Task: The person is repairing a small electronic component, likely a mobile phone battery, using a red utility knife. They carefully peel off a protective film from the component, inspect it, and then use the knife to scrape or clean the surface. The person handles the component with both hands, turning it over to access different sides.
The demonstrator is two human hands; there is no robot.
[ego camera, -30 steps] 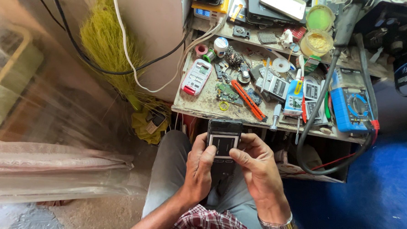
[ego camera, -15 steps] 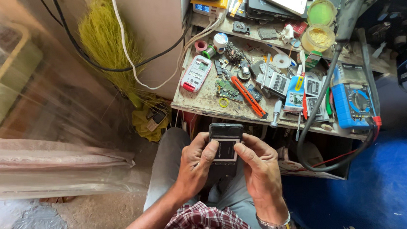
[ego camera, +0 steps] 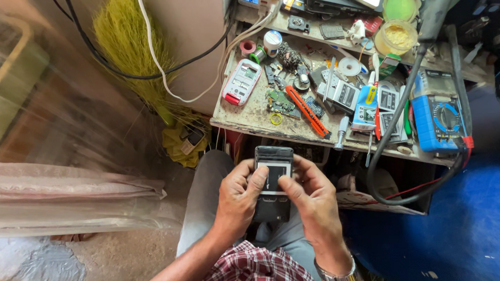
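- Head view: the left hand (ego camera: 238,200) and the right hand (ego camera: 314,202) together grip a small dark handheld device (ego camera: 273,181) with its back opened, held over the lap just in front of the workbench (ego camera: 249,115). Both hands are closed around its sides.
- The left thumb (ego camera: 258,178) and the right thumb (ego camera: 288,188) press on the pale panel in the middle of the device; the fingers curl behind it, hidden.
- Judging by the grip, the work in hand is pressing or seating a part inside the opened back. The next move likely calls for steady, even thumb pressure while the fingers brace the body from behind.
- Beyond the hands, on the bench: a white handset with red keys (ego camera: 241,83), an orange-handled cutter (ego camera: 306,111), a green circuit board (ego camera: 280,101), and, well off to the right, a blue multimeter (ego camera: 439,115).
- A thick black cable (ego camera: 395,123) loops down past the right hand, near but not touching.
- A watch (ego camera: 337,277) sits on the right wrist.
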